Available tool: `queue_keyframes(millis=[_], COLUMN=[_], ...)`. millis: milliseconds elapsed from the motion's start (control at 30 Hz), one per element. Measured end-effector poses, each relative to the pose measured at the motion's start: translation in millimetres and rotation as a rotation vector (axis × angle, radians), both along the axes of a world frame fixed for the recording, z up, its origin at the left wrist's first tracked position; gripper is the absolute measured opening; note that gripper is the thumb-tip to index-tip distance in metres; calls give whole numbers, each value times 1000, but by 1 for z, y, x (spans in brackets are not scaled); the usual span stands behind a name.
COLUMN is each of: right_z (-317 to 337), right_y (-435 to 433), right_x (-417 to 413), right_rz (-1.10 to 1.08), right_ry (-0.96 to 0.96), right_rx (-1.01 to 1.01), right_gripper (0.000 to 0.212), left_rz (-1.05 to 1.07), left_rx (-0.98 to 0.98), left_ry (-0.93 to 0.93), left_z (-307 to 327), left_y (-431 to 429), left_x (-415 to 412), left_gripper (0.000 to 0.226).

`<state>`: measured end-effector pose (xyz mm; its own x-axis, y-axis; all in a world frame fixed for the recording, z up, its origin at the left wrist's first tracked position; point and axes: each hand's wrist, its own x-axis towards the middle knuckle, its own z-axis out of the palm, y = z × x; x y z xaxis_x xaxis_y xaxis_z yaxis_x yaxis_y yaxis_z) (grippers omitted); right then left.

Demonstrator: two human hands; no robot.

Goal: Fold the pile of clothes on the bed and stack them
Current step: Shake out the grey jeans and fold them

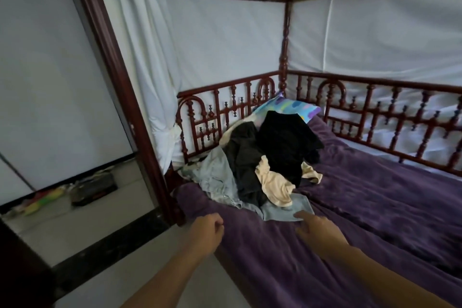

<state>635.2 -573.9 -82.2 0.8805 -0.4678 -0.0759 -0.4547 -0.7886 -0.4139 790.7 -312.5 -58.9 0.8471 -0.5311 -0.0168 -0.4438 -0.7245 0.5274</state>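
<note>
The purple-covered bed (375,207) carries the pile of clothes (262,157) heaped by its railed corner, with nothing folded yet, so the first pick is in hand. The right hand (321,231), fingers outstretched, touches the light blue garment (287,210) at the pile's near edge, while the left hand (208,230) is curled and holds nothing. The next move probably calls for pinching that hem and drawing the piece free.

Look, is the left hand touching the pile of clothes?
Apart. The head view shows a strip of purple blanket between the left hand and the near edge of the pile of clothes.
</note>
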Motion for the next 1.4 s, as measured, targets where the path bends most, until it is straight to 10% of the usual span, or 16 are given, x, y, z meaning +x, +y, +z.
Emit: queue_keyframes(millis=[833, 1133, 1400], right_z=[-163, -224, -290], right_y=[-83, -61, -33], right_x=[362, 424, 484], right_rz=[-2, -208, -311], right_ry=[327, 455, 556], right_rx=[178, 243, 313], right_gripper=[44, 35, 26], left_rz=[-68, -469, -729], left_rx=[275, 487, 681], left_ry=[241, 133, -131], left_z=[-118, -232, -314], left_y=[-82, -139, -157], left_x=[356, 469, 532], left_gripper=[13, 20, 76])
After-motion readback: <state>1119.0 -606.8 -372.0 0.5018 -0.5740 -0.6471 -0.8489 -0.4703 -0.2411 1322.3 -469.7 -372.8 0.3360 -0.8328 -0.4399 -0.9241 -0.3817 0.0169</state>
